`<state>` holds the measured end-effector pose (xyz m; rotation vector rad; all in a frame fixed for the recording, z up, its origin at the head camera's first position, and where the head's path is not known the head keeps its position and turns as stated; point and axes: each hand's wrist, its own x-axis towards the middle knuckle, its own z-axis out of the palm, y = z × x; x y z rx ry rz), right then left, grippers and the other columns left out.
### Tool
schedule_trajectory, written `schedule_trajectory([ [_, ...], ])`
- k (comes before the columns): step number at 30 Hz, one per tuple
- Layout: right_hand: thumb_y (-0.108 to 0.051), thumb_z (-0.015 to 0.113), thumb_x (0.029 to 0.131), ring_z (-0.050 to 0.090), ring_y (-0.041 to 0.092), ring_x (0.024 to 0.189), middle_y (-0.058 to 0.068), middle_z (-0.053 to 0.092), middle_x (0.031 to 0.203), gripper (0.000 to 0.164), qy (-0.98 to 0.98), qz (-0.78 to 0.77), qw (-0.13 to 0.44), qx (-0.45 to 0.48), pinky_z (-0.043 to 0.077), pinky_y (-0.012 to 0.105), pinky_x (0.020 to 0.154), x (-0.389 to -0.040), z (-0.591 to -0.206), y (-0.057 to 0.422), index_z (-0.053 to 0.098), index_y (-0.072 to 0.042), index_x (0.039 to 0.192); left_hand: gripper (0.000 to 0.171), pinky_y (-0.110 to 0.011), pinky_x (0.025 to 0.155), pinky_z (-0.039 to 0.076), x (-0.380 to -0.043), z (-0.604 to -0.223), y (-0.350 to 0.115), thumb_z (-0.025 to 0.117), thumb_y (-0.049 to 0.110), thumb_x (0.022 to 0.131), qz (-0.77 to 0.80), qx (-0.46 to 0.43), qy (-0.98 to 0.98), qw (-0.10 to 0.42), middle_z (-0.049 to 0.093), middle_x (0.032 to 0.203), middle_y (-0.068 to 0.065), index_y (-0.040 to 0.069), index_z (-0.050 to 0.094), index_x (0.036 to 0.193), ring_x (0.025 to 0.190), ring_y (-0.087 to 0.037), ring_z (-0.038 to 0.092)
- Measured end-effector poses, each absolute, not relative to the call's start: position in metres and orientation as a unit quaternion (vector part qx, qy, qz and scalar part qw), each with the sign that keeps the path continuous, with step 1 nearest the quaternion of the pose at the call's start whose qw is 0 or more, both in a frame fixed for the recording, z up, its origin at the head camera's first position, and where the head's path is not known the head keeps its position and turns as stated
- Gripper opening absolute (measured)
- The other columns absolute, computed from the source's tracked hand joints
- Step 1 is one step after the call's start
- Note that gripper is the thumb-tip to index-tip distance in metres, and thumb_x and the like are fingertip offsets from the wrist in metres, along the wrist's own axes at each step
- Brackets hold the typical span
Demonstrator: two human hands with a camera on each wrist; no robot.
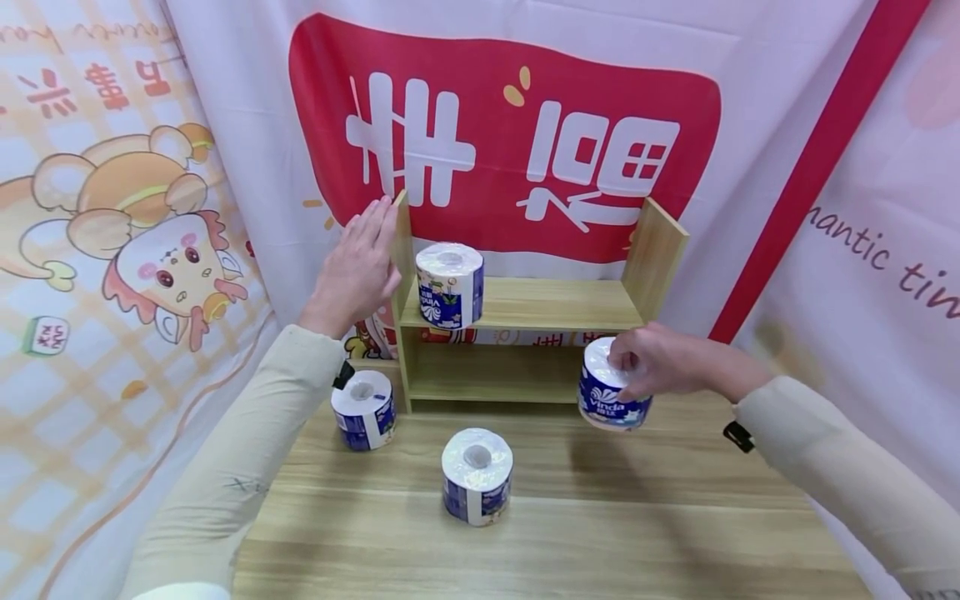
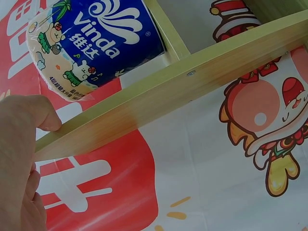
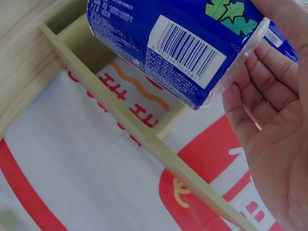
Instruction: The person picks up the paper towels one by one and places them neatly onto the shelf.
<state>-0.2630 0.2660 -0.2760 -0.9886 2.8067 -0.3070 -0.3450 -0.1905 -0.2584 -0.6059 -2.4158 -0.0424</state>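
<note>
In the head view, my right hand (image 1: 663, 362) grips a blue-and-white toilet paper roll (image 1: 603, 404) at its top. This roll is held upright in front of the right end of a two-tier wooden shelf (image 1: 555, 302), above the table. The right wrist view shows the roll's barcode side (image 3: 187, 50) and my right fingers at its top edge. My left hand (image 1: 360, 262) holds the shelf's left side panel (image 2: 130, 103), thumb on one face and fingers on the other. Beside it, on the upper tier, stands another toilet paper roll (image 1: 450, 287).
Two more toilet paper rolls stand upright on the wooden table (image 1: 570, 542): one roll (image 1: 477, 479) in front of the shelf, another roll (image 1: 363, 412) left of it, under my left forearm. A printed cloth (image 1: 502, 50) hangs behind the shelf.
</note>
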Motion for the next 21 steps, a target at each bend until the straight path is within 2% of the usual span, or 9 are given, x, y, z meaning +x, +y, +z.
schedule_trajectory([
  [8,-0.029,0.092,0.082,0.063,0.014,0.088,-0.004,0.069,0.094,0.030,0.941,-0.093,0.072,-0.316,0.063,0.030,0.077,-0.262,-0.251,0.261,0.069,-0.018,0.097,0.092,-0.049,0.134,0.025,-0.342,-0.257,-0.190,0.069,0.021,0.097,-0.013,-0.229,-0.920,0.319,0.021,0.177,-0.015,0.006,0.014,0.170,0.165,-0.035,0.022],
  [13,-0.031,0.092,0.082,0.065,0.016,0.093,-0.003,0.072,0.101,0.033,0.947,-0.083,0.067,-0.303,0.066,0.035,0.083,-0.263,-0.236,0.257,0.071,-0.018,0.104,0.091,-0.049,0.133,0.025,-0.343,-0.258,-0.189,0.069,0.021,0.097,-0.012,-0.229,-0.918,0.324,0.022,0.177,-0.016,0.006,0.015,0.169,0.165,-0.035,0.022],
  [21,-0.032,0.092,0.082,0.067,0.017,0.097,-0.002,0.073,0.102,0.034,0.951,-0.072,0.043,-0.299,0.067,0.038,0.084,-0.266,-0.215,0.251,0.072,-0.018,0.105,0.092,-0.049,0.133,0.026,-0.348,-0.261,-0.190,0.070,0.021,0.097,-0.013,-0.230,-0.916,0.328,0.021,0.177,-0.015,0.006,0.016,0.169,0.165,-0.035,0.022],
])
